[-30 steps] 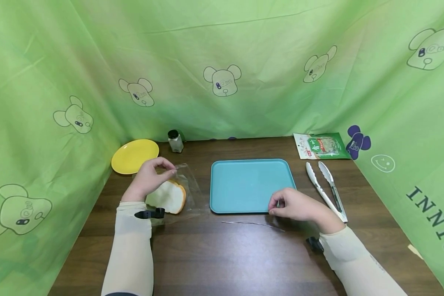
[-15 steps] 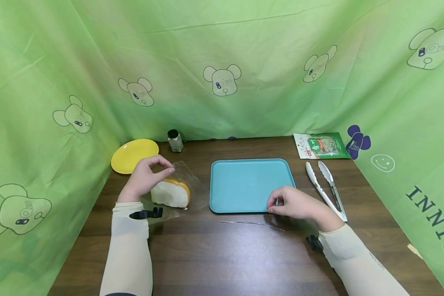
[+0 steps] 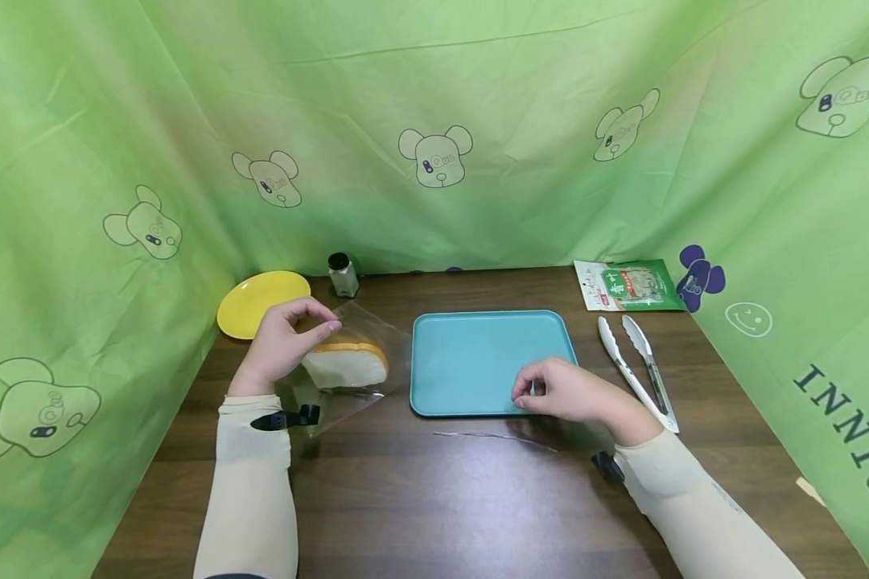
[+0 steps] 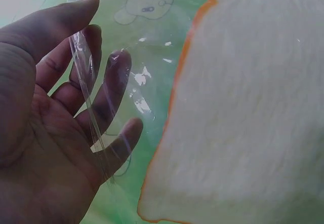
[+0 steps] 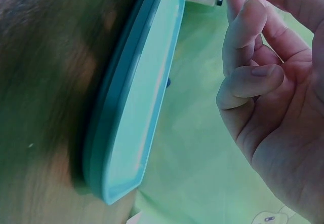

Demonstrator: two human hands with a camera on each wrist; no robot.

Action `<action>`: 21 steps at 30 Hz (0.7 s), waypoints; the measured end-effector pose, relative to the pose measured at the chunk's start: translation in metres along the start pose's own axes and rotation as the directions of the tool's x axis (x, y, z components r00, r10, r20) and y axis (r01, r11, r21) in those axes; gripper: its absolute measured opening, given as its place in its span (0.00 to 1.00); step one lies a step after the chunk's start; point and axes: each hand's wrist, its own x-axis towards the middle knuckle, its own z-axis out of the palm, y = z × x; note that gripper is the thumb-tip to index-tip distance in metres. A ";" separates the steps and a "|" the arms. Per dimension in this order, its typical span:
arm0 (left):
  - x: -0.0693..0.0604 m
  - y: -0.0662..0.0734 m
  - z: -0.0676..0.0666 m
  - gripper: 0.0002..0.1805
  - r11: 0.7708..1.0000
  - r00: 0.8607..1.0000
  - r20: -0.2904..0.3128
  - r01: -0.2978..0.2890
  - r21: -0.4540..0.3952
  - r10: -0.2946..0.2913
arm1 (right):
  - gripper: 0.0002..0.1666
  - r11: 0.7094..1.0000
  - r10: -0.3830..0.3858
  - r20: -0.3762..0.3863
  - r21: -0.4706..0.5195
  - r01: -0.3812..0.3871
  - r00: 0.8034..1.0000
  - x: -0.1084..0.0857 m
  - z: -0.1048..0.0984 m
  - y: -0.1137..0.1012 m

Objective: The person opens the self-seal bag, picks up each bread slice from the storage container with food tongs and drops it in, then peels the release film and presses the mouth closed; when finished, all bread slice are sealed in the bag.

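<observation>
1. Head: the left hand [image 3: 281, 347] pinches a clear bag [image 3: 388, 328] with bread [image 3: 349, 368] inside, left of the tray [image 3: 471, 354]; the right hand [image 3: 568, 392], loosely curled, is over the tray's near right corner.
2. Left wrist: the bag's film crosses the hand beside the bread.
3. Right wrist: the hand, half closed, is apart from the tray.

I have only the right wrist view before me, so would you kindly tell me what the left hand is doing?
Observer: The left hand pinches a clear plastic bag, and a bread slice shows through it.

Operator: Thank you, that is out of my sight; I do see the light-blue tray, so would you tell me what lies to the right of it?

Observer: A pair of tongs lies there, with its arms spread apart.
</observation>
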 end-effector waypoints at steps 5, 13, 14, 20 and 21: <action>0.000 0.003 0.002 0.03 1.000 1.000 -0.005 -0.015 -0.017 0.015 | 0.05 1.000 -0.019 -0.023 -0.019 0.018 1.000 0.007 0.001 -0.002; 0.002 -0.003 0.003 0.04 0.998 0.998 -0.038 -0.052 -0.021 0.051 | 0.02 0.999 -0.018 -0.045 -0.051 0.016 0.999 0.017 0.004 -0.002; 0.003 -0.006 0.003 0.04 0.998 0.997 -0.045 -0.059 -0.018 0.058 | 0.02 0.999 -0.017 -0.047 -0.050 0.015 0.999 0.019 0.004 -0.002; 0.004 -0.008 0.006 0.06 0.994 0.991 -0.093 -0.098 -0.039 0.094 | 0.04 1.000 -0.027 -0.065 -0.014 0.026 0.998 0.029 0.006 -0.008; 0.004 -0.006 0.007 0.06 0.993 0.990 -0.099 -0.104 -0.047 0.099 | 0.05 1.000 -0.030 -0.071 -0.009 0.030 0.997 0.031 0.006 -0.010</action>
